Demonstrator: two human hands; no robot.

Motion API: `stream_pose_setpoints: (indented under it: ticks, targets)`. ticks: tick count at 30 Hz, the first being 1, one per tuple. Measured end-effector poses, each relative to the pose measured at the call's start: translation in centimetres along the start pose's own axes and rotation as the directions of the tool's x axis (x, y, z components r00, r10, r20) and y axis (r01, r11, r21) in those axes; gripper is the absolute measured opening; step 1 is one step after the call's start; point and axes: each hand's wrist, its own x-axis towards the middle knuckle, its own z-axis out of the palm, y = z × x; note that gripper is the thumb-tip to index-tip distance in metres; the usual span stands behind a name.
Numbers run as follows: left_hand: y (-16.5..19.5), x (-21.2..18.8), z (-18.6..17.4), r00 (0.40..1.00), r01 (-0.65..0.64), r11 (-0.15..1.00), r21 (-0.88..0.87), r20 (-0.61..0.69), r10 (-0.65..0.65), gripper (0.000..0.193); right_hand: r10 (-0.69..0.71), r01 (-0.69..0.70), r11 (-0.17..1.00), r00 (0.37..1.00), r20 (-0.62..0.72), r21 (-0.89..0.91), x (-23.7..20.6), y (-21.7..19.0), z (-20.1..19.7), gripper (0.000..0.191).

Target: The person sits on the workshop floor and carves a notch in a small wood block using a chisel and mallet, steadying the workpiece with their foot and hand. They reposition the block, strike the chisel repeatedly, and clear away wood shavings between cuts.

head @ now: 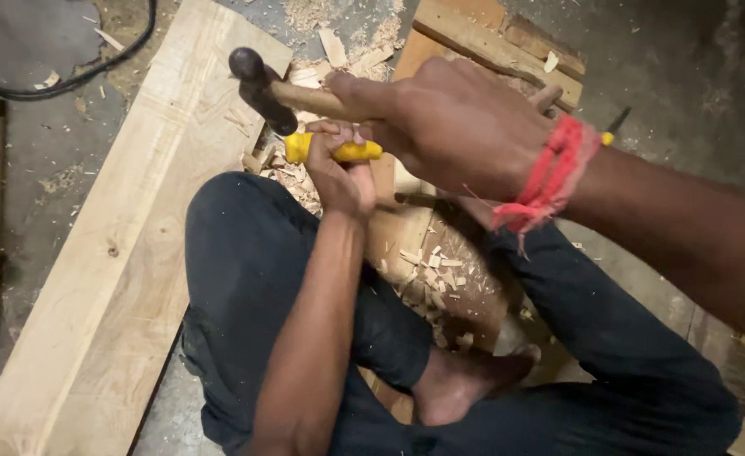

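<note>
The right hand [457,127], a red thread band [549,177] at its wrist, was clenched around the wooden handle of a hammer [262,89], whose dark head sat just above the yellow chisel handle [334,150]. The left hand [343,177] was wrapped tightly around that yellow handle, forearm rising from between the knees. The person sat cross-legged in dark trousers, one bare foot [465,384] tucked under. Beneath the hands lay a wooden workpiece [452,270] strewn with chips. To the left a long pale plank [127,245] rested on the grey floor; farther off lay scrap boards [490,42] and a black cable [77,76]. The chisel's blade was hidden behind the hand.
</note>
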Motion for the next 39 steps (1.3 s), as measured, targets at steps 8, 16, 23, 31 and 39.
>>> stream_pose_setpoints:
  ticks: [8, 16, 23, 31, 39]
  targets:
    - [-0.1, -1.3, -2.3, 0.991, -0.021, 0.959, 0.281, -0.120, 0.057, 0.012, -0.040, 0.042, 0.998, 0.998, -0.057, 0.039, -1.4, 0.4, -0.1, 0.045]
    - [-1.4, -2.4, -0.6, 0.992, -0.074, 0.902, 0.425, -0.061, 0.110, 0.015, -0.029, 0.029, 0.999, 1.000, -0.012, 0.038, -0.6, -1.0, -0.1, 0.050]
    - [-3.4, -2.9, -4.1, 0.992, 0.041, 0.878, 0.476, -0.125, 0.022, 0.031, -0.132, 0.141, 0.942, 0.990, 0.051, -0.305, 1.3, -1.7, 1.5, 0.036]
    - [-4.6, -1.3, -5.6, 0.981, -0.011, 0.908, 0.419, -0.171, 0.091, 0.032, 0.074, -0.065, 0.996, 0.986, 0.149, -0.066, -0.5, -2.5, 0.2, 0.053]
    - [-1.1, -2.2, -2.9, 0.994, -0.101, 0.991, 0.086, -0.031, 0.104, 0.006, 0.315, -0.327, 0.945, 0.891, 0.327, -0.019, -1.5, -0.6, 1.4, 0.039]
